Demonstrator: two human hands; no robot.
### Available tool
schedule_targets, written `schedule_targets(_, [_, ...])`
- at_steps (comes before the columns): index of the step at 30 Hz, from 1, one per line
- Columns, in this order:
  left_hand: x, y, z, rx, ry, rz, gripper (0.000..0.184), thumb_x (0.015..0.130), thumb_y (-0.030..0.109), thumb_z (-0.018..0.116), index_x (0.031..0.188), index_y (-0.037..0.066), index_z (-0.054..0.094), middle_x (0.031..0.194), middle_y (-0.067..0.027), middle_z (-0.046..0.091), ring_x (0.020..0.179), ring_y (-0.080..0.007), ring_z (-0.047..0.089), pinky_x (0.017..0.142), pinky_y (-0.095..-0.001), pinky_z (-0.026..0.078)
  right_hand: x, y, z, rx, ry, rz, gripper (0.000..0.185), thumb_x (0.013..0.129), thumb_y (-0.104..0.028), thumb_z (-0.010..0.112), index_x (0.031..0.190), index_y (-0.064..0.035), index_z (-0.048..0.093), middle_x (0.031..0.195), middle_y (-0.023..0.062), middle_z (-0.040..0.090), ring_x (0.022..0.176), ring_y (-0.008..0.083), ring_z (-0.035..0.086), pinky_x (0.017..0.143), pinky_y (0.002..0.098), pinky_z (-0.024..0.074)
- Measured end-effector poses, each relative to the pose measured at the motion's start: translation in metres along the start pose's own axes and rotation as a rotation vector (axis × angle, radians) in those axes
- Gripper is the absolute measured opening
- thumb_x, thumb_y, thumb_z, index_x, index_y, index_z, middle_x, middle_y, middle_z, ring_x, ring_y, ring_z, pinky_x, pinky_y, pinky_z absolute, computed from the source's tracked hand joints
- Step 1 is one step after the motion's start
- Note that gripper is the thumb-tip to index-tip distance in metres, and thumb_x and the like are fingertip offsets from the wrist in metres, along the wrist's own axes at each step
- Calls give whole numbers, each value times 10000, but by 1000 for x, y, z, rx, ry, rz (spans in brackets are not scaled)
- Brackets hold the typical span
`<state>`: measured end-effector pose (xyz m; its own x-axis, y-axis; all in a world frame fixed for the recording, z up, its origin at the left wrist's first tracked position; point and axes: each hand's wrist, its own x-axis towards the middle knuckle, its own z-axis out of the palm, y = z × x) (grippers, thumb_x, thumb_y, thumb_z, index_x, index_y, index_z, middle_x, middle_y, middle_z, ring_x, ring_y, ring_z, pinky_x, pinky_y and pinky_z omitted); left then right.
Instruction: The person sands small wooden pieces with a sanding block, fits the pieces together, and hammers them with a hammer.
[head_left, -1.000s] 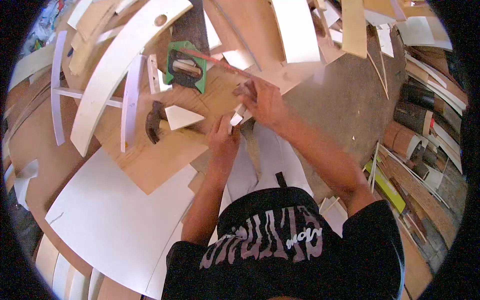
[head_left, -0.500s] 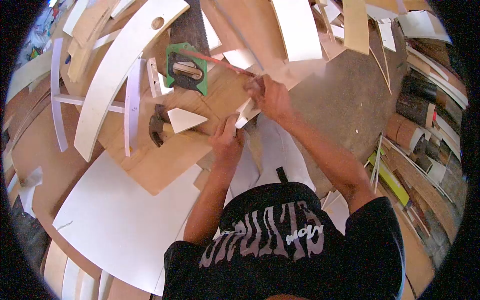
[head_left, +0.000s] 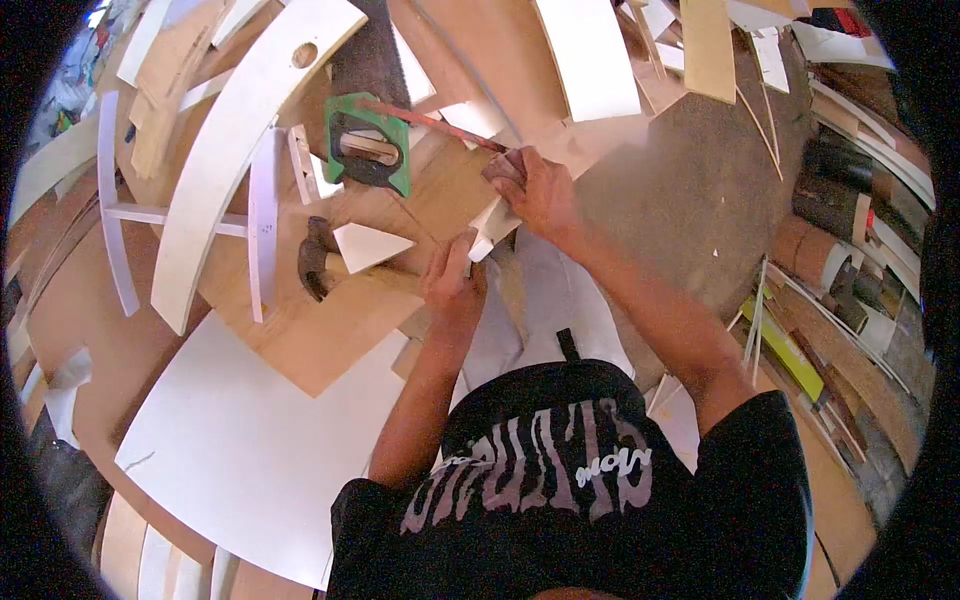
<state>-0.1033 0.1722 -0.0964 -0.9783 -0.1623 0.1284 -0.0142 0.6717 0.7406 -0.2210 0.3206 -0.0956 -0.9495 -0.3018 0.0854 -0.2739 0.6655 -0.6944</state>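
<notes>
My left hand (head_left: pixel 453 275) is closed around a small white-faced wood piece (head_left: pixel 493 228), held above my lap. My right hand (head_left: pixel 543 195) grips a reddish-brown pad, apparently folded sandpaper (head_left: pixel 505 172), just over the far end of that piece. A hammer (head_left: pixel 314 262) lies left of my left hand, its handle partly under a pointed white offcut (head_left: pixel 370 247). Beyond them rests a handsaw (head_left: pixel 368 145) with a green and black handle. A thin red strip (head_left: pixel 440 124) runs from the saw handle towards my right hand.
A long curved white board (head_left: pixel 225 165) with a round hole lies at the left, beside a lilac-edged frame (head_left: pixel 262 225). A large white sheet (head_left: pixel 230 450) is at the lower left. Stacked offcuts and a yellow-green strip (head_left: pixel 783 350) line the right side.
My right hand and its pad have shifted very slightly against the white wood piece. The left hand keeps its hold. The whole view has moved a little.
</notes>
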Motion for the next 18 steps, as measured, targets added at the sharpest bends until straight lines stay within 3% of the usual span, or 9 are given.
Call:
schedule_targets(2, [2, 4, -3, 67, -61, -80, 400, 737, -19, 699, 1130, 34, 649, 1039, -167, 681, 949, -349, 668, 796, -426, 545, 3, 1, -2, 49, -202, 224, 354, 888, -269, 710, 1023, 29, 574, 841, 226, 677, 807, 414, 681, 711, 478, 532])
schedule_targets(5, [-11, -11, 10, 58, 0, 23, 395, 747, -12, 702, 1135, 39, 649, 1032, -167, 685, 931, -346, 675, 776, -426, 547, -13, -37, -16, 140, -216, 293, 384, 880, -289, 717, 1039, 31, 574, 838, 219, 677, 810, 413, 682, 706, 473, 533])
schedule_targets(8, [-6, -6, 6, 20, -7, -25, 385, 763, 0, 708, 1141, 46, 648, 1020, -164, 688, 900, -346, 677, 759, -431, 547, 0, 17, 5, -41, -136, 251, 382, 878, -278, 721, 1052, 27, 573, 822, 207, 676, 801, 409, 682, 698, 469, 533])
schedule_targets(11, [0, 3, 0, 4, -11, -42, 371, 770, 8, 718, 1133, 48, 654, 1005, -157, 690, 884, -345, 677, 747, -436, 544, -12, -9, -3, 2, -110, 45, 353, 879, -260, 721, 1031, 20, 569, 826, 205, 670, 814, 408, 680, 716, 472, 530])
schedule_targets(18, [1, 2, -1, 59, 11, 5, 368, 756, -1, 735, 1113, 45, 659, 997, -154, 691, 900, -349, 674, 758, -434, 541, -4, 0, 1, -25, -172, 277, 354, 877, -261, 722, 1024, 13, 553, 839, 222, 645, 841, 426, 659, 727, 484, 509])
